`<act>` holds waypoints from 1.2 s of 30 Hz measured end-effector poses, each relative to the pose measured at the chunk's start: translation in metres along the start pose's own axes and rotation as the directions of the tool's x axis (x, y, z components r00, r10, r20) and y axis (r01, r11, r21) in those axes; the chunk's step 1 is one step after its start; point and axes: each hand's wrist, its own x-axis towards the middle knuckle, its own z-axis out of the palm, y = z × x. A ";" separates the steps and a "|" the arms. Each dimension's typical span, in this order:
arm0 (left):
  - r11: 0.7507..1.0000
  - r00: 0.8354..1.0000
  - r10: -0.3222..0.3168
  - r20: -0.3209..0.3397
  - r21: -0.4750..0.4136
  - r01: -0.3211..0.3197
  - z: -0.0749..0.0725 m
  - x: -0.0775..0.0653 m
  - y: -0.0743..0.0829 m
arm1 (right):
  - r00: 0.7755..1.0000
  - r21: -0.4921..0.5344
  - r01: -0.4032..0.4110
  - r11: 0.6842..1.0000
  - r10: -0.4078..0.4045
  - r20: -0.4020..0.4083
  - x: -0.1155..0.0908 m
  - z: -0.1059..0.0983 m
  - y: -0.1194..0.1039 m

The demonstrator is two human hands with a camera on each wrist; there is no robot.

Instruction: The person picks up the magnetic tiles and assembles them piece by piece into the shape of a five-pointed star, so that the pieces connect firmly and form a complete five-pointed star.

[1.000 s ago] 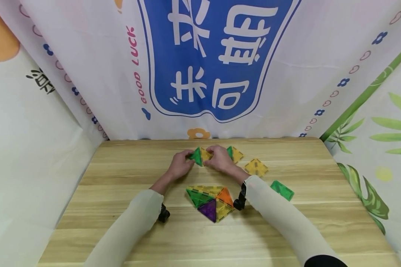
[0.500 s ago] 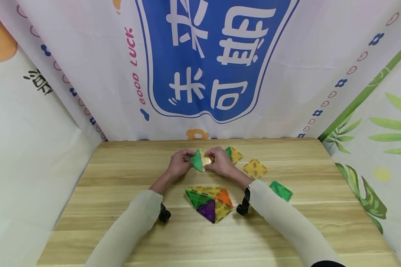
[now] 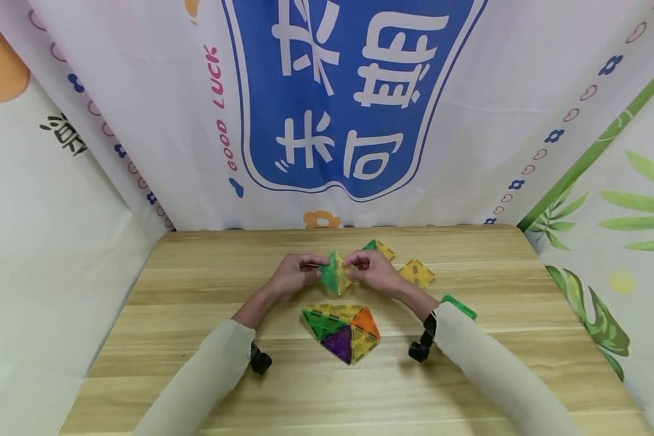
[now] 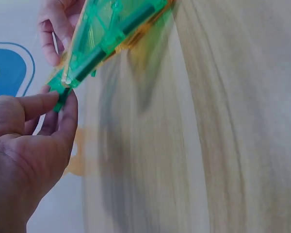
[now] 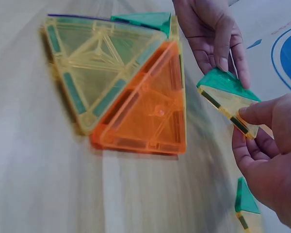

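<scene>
Over the middle of the counter (image 3: pixel 142 357), toward its far edge, the left hand (image 3: pixel 296 275) pinches the green end of a green-and-yellow tile pair (image 3: pixel 335 274), held off the surface. Nearer the front edge lies a multicoloured tile group (image 3: pixel 342 332). The right hand (image 3: pixel 375 269) grips the yellow end; moving both hands together should keep the seam from folding or parting. Further right come another green-yellow pair (image 3: pixel 384 249) near the far edge, a yellow tile (image 3: pixel 417 272), then a green tile (image 3: pixel 461 306), partly behind the sleeve.
</scene>
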 end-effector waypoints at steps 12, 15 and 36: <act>0.995 0.982 -0.024 0.187 -0.094 0.042 0.009 -0.019 0.008 | 0.996 0.134 -0.048 0.990 0.037 0.086 -0.037 -0.010 0.000; 0.992 0.972 -0.032 0.234 -0.113 0.060 0.011 -0.020 0.006 | 0.994 0.147 -0.067 0.987 0.053 0.096 -0.043 -0.008 0.003; 0.991 0.943 0.053 0.327 0.096 -0.089 0.025 -0.016 -0.011 | 0.992 0.027 0.084 0.996 -0.086 0.087 -0.054 0.004 0.020</act>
